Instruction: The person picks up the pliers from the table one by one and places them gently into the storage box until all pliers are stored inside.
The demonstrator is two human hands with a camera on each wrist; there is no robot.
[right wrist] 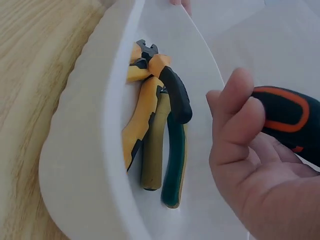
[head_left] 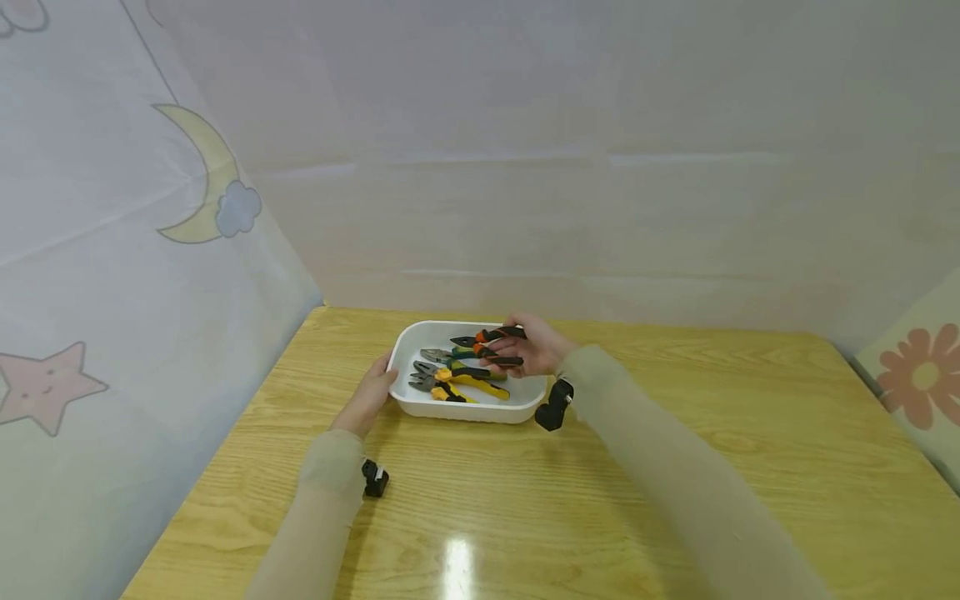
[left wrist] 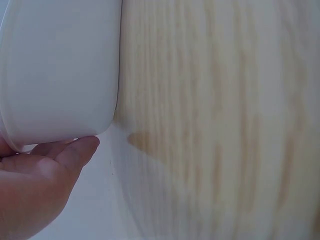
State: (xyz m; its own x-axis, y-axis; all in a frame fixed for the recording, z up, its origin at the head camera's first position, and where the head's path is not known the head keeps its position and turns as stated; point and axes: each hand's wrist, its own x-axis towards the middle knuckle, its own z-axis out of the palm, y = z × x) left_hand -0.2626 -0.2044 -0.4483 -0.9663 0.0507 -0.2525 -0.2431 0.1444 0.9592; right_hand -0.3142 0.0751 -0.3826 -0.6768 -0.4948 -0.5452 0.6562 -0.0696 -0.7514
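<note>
A white plastic tray (head_left: pixel 517 413) stands on the table, several pliers lying in it. My right hand (head_left: pixel 543 343) is over the tray's right part and grips a pair of pliers (head_left: pixel 504 332) with black and orange handles, jaws pointing left. One thick handle (right wrist: pixel 287 107) shows in its fingers in the right wrist view. At the tray's left end, my left hand (head_left: pixel 369 397) holds the rim, with fingers (left wrist: pixel 80 151) against the outer wall. Inside lie yellow-and-black pliers (head_left: pixel 476 383) and pliers with a green handle (right wrist: pixel 175 165).
The wooden table (head_left: pixel 465 492) reaches toward me and off to the right. Behind it hangs a pale cloth backdrop (head_left: pixel 525 225). A printed cloth with a moon (head_left: pixel 206 167) closes off the left side, and one with a flower (head_left: pixel 922 375) the right.
</note>
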